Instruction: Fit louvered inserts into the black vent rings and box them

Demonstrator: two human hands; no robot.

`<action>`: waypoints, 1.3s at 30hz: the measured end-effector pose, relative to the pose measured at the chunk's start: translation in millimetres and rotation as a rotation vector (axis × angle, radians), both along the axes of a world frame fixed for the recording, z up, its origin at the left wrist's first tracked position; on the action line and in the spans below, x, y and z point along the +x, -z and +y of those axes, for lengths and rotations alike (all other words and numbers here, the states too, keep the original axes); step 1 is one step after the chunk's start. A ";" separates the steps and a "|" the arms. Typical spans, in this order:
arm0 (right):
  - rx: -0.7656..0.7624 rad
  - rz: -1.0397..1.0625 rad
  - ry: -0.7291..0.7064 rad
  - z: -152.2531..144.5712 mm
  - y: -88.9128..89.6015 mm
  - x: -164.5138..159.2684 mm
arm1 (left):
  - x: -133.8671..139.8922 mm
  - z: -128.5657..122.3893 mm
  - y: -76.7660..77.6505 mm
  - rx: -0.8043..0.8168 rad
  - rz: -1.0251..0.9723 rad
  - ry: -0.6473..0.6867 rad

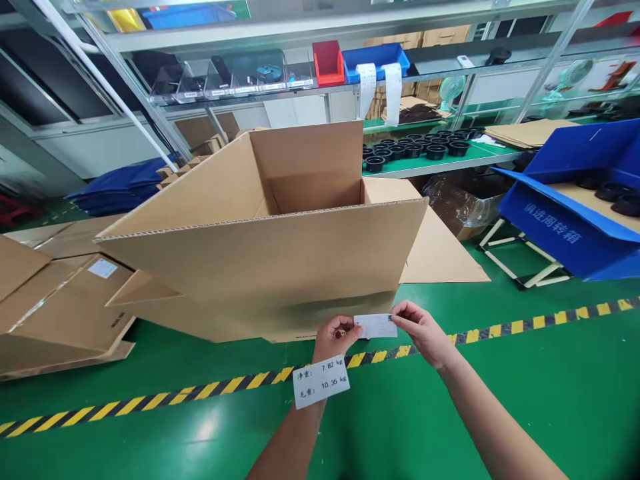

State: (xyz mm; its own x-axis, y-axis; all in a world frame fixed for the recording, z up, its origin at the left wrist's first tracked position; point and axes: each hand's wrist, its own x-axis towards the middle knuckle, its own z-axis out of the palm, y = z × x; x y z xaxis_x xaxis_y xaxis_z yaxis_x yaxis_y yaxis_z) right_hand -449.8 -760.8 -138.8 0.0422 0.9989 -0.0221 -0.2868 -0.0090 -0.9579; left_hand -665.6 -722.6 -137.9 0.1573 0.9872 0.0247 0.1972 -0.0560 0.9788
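We're holding a small label (376,326) between left hand (336,338) and right hand (415,325), fingers (406,323) pinching its opposite ends, presumably keeping it flat, in front of the open box (280,267). We're carrying a bigger label (321,382) on the left wrist (305,423), apparently leaving fingers free; can't tell if it's sticking.

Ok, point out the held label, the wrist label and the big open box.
Held label (375,326): head view, middle of its face.
Wrist label (321,382): head view, middle of its printed face.
Big open box (265,267): head view, outer face of its near side.
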 end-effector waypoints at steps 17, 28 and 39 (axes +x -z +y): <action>0.533 -0.300 0.579 48.3 54.3 -0.1 | 32.2 50.2 55.7 0.860 0.090 -0.349; 0.610 -0.306 0.614 65.6 65.1 -3.5 | 43.1 59.2 58.1 1.064 0.283 -0.550; 0.609 -0.406 0.664 63.0 61.9 -4.5 | 50.1 59.3 59.2 1.077 0.252 -0.624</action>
